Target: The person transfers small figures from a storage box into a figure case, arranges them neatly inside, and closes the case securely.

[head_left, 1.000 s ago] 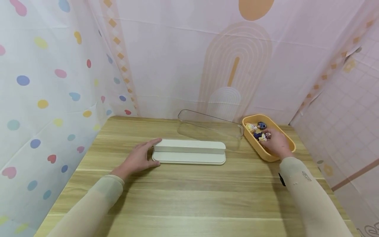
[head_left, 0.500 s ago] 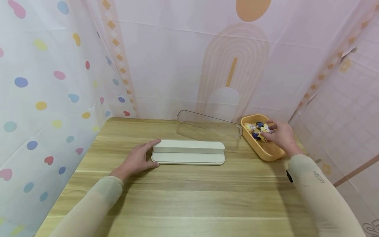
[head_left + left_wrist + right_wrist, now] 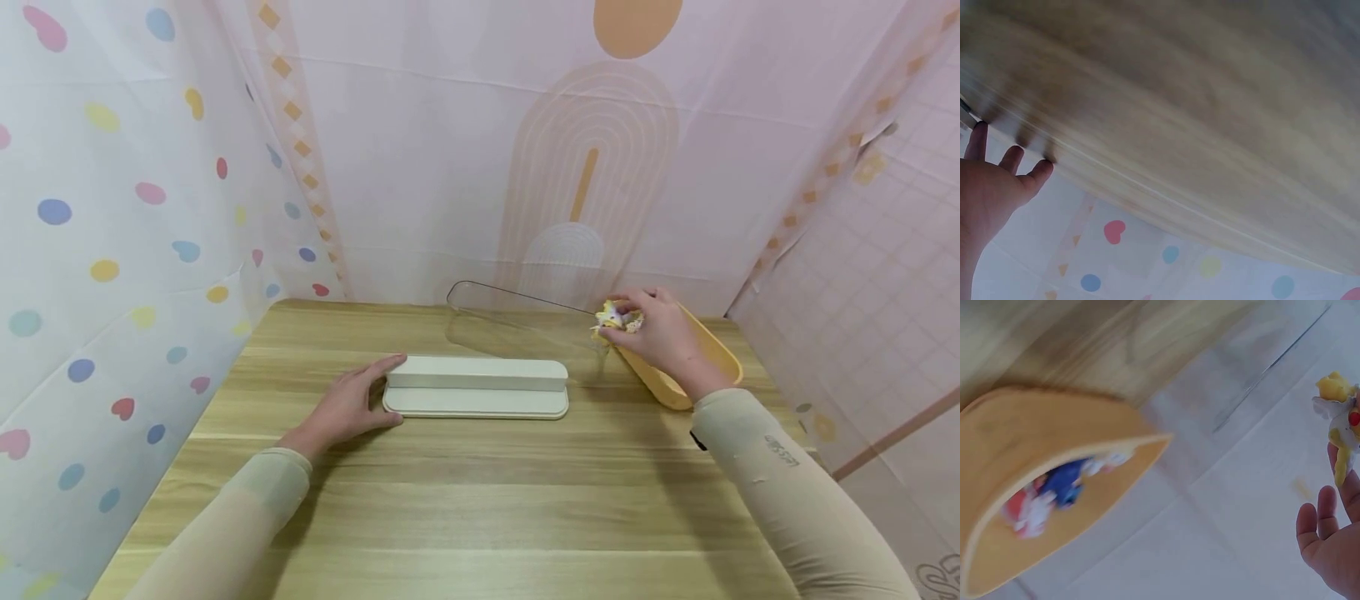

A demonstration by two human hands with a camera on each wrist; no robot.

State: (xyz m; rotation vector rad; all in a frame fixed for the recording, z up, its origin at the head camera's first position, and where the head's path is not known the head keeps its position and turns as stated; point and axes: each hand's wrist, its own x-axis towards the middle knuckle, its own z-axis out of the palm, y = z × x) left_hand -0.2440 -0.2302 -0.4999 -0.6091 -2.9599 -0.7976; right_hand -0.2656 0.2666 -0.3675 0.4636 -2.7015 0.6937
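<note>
My left hand (image 3: 347, 407) holds the left end of a cream, two-step display base (image 3: 477, 402), thumb at its front edge and forefinger at the back. In the left wrist view its fingertips touch the wooden surface. My right hand (image 3: 663, 337) pinches a small yellow-and-white figurine (image 3: 611, 321) between thumb and fingers, up over the left rim of the yellow tub (image 3: 723, 354). The right wrist view shows the figurine (image 3: 1340, 428) at the fingertips, with a red spot on it. Several more figurines (image 3: 1063, 481), blue, red and white, lie inside the tub.
A clear plastic cover (image 3: 517, 321) stands on the wooden table (image 3: 480, 500) behind the base, its right end overlapped by the figurine in the head view. Printed curtains (image 3: 420, 150) close off the back and both sides.
My right hand has lifted the yellow-and-white figurine out of the tub and carried it left over the rim, near the clear cover. The left hand has stayed on the display base.
</note>
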